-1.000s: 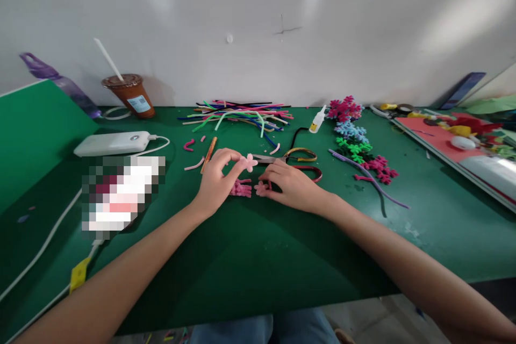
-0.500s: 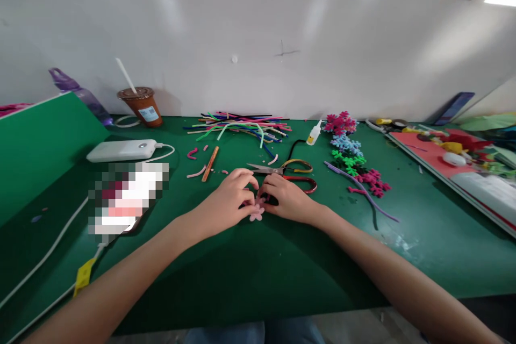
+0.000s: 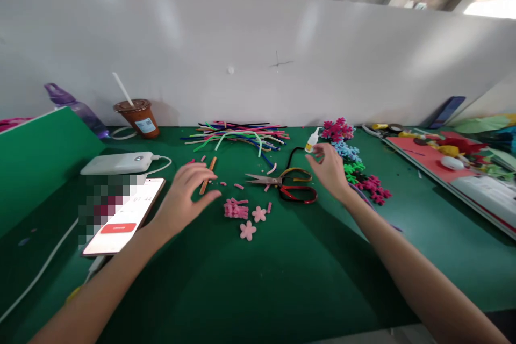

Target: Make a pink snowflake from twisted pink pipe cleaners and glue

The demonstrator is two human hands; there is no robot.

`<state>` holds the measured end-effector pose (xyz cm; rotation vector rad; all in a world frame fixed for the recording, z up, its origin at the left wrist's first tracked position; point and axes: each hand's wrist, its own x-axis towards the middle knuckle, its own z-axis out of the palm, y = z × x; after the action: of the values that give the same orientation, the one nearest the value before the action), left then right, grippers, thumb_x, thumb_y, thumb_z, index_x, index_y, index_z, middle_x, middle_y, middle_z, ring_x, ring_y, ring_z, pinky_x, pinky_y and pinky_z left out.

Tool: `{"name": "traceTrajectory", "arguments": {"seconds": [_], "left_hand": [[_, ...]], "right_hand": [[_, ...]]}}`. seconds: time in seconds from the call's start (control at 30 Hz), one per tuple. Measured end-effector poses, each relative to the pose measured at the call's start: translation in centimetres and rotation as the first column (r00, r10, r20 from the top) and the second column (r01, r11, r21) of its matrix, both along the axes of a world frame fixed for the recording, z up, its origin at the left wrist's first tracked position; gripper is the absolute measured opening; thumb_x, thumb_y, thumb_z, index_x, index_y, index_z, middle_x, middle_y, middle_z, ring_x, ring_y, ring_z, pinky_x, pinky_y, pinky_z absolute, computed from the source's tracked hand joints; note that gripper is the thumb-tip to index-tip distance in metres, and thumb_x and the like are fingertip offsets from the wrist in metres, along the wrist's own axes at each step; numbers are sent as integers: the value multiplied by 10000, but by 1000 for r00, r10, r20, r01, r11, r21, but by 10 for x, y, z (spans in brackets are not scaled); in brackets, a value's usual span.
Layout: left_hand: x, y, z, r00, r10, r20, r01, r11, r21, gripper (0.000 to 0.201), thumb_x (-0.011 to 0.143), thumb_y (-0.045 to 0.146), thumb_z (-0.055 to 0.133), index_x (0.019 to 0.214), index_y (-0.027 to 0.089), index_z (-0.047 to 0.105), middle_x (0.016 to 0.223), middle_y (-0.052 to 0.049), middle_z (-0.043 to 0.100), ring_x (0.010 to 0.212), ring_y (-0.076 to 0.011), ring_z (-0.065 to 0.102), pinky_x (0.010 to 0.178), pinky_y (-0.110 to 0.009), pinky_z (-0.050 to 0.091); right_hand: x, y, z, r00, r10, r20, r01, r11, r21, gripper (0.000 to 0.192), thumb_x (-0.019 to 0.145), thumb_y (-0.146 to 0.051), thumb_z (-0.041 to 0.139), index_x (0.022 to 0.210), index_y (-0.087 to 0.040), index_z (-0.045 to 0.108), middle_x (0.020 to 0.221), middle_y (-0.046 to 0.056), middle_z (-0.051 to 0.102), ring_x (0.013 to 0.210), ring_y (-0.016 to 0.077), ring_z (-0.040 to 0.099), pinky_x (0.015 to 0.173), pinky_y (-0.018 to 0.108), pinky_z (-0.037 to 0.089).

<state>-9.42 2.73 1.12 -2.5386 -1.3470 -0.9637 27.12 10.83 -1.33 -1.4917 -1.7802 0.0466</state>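
Both grips open; right hand (image 3: 331, 170) nr glue bottle (image 3: 312, 141).

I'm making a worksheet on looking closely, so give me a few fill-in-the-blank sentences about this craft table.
1. The right hand reaches toward the small ____ bottle.
2. The scissors lie between the two ____.
3. Two loose flowers on the table are coloured ____.
4. The cup has a ____ standing in it.

Missing words: glue; hands; pink; straw
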Motion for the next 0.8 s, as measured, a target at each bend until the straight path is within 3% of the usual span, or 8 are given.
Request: {"name": "traceTrajectory", "arguments": {"seconds": [0.07,0.13,0.23,0.37,0.57,0.7,0.8], "left_hand": [[1,-3,-10,982,-129,-139,113,986,-122,400,823,424,625,1161,219,560,1159,-83,586,1228,-271,443,1024,-470,383],[5,-5,-18,959,-191,-210,151,970,-192,379,845,428,596,1177,248,566,1155,-67,597,1243,-268,430,1026,-477,376],[9,-4,-28,951,-199,-238,147,965,-219,253,899,361,529,1104,237,612,1082,-60,628,1204,-246,469,1024,-472,379],[13,2,-31,957,-140,-253,105,983,-149,199,905,295,512,992,176,647,1005,-79,647,1149,-249,511,989,-464,420],[24,23,-26,952,-39,-303,42,999,2,155,882,258,530,897,166,654,972,-80,662,1133,-264,533,969,-455,441],[27,34,-32,975,66,-211,-59,998,37,166,863,245,542,970,156,631,1013,-100,651,1089,-263,559,959,-448,457],[20,33,-35,991,78,-105,-76,997,27,208,873,203,506,1057,153,589,1043,-100,640,1060,-234,574,957,-415,469]], "right_hand": [[22,27,-9,993,-114,-23,112,992,-56,462,762,-375,599,1124,-103,508,991,145,584,851,250,560,793,396,456],[36,52,-18,984,-176,-25,171,976,-138,584,689,-429,658,1144,-96,506,961,137,594,882,273,559,820,413,440],[41,82,-29,974,-223,-35,207,945,-253,661,625,-491,693,1125,-98,516,894,122,610,869,289,566,777,403,443],[34,105,-39,962,-260,-77,226,926,-302,531,629,-418,686,1050,-135,528,890,103,610,826,261,560,738,369,435],[36,103,-41,944,-266,-196,218,947,-234,446,651,-375,633,1012,-148,503,862,71,584,752,210,534,708,343,424],[30,94,-24,943,-208,-258,167,971,-170,362,686,-304,533,1009,-146,490,845,58,564,726,187,532,680,327,430],[8,84,-5,963,-68,-261,20,983,-180,319,731,-277,473,1025,-153,487,747,22,556,630,157,525,611,297,431]]}}
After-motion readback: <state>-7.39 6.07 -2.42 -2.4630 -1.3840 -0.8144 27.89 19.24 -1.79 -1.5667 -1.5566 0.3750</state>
